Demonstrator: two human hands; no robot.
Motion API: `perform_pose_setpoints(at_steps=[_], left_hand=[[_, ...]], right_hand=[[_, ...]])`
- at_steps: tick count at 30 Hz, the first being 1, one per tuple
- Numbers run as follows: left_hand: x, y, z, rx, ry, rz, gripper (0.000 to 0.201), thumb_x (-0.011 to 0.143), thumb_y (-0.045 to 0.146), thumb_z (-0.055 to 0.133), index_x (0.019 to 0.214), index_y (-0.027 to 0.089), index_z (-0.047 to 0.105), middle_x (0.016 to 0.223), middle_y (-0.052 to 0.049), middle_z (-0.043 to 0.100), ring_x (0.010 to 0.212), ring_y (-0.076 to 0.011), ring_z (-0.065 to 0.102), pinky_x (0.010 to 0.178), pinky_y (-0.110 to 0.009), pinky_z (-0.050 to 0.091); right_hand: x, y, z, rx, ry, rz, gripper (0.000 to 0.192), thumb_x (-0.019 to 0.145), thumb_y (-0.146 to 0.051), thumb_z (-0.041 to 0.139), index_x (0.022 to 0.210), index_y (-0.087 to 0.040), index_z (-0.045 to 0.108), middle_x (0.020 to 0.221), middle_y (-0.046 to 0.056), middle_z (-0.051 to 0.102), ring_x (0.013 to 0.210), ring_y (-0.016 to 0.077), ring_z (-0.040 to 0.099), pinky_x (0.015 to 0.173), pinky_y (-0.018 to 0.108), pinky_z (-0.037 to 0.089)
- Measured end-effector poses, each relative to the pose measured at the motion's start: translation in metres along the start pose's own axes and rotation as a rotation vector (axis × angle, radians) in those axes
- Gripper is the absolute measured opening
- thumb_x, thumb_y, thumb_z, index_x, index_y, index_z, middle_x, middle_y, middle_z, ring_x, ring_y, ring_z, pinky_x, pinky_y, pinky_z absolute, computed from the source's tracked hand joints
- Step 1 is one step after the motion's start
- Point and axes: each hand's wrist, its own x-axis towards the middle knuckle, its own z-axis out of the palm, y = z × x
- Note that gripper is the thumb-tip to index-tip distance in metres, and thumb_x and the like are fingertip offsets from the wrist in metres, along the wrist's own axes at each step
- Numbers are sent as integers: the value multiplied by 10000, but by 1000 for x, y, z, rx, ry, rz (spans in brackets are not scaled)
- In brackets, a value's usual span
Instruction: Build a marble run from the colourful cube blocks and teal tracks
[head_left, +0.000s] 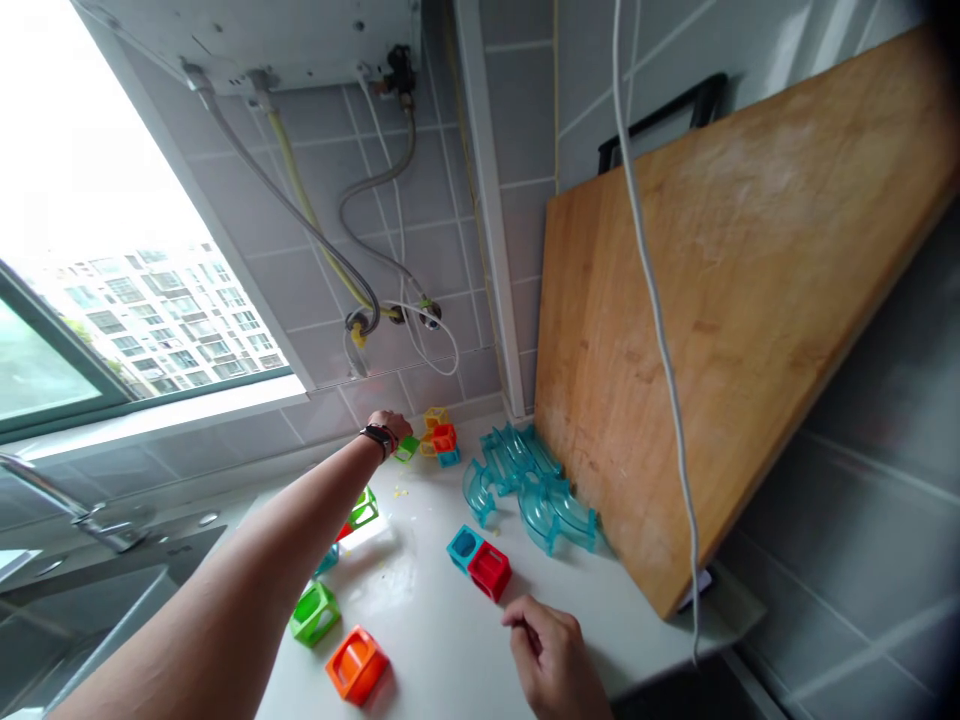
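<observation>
At the far end of the white countertop (pixel 420 600), my left hand (pixel 390 424) has its fingers closed on a green cube block (pixel 406 449). Just right of it is a small cluster with a yellow block (pixel 434 418), a red-orange block (pixel 444 437) and a blue block (pixel 449 457). My right hand (pixel 553 650) is curled near the front, with nothing visible in it. Beyond its fingertips a red cube block (pixel 490 571) touches a blue cube block (pixel 466 546). Nearer my left forearm are a green block (pixel 315 613) and an orange block (pixel 358 665).
Translucent blue curved track pieces (pixel 536 485) lie beside a large wooden board (pixel 720 300) leaning on the wall. A white cable (pixel 652 280) hangs before the board. More blocks, one green (pixel 365 508), are partly behind my left arm. A sink (pixel 97 620) is at left.
</observation>
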Motion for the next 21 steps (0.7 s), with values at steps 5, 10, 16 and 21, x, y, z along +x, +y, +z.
perform_pose_setpoints(at_steps=[5, 10, 16, 21], left_hand=[[-21, -1, -4, 118, 15, 70, 210, 855, 397, 736, 1050, 348, 798, 1229, -151, 666, 1216, -340, 555, 944, -429, 477], [-34, 6, -4, 159, 41, 135, 181, 945, 276, 632, 1022, 309, 792, 1256, -147, 636, 1289, -342, 489, 952, -442, 480], [-34, 17, 11, 218, 18, 107, 306, 968, 345, 636, 1227, 183, 640, 1313, -104, 617, 1185, -266, 599, 992, -501, 521], [-22, 31, 24, 230, -15, 26, 353, 968, 350, 642, 1275, 179, 611, 1296, -109, 627, 1123, -255, 637, 936, -478, 563]], right_hand=[[1, -1, 0, -21, 0, 15, 251, 881, -134, 416, 837, -182, 659, 658, 12, 640, 563, 149, 608, 584, 236, 432], [1, -2, 0, -44, -1, 5, 254, 870, -127, 421, 842, -179, 668, 650, 13, 647, 558, 153, 614, 585, 237, 440], [2, 0, 2, -78, 8, -34, 249, 854, -106, 426, 824, -180, 662, 632, 15, 649, 537, 156, 628, 574, 232, 449], [1, 3, 5, -98, -3, -71, 256, 843, -84, 418, 824, -182, 654, 652, 31, 674, 571, 167, 665, 588, 230, 467]])
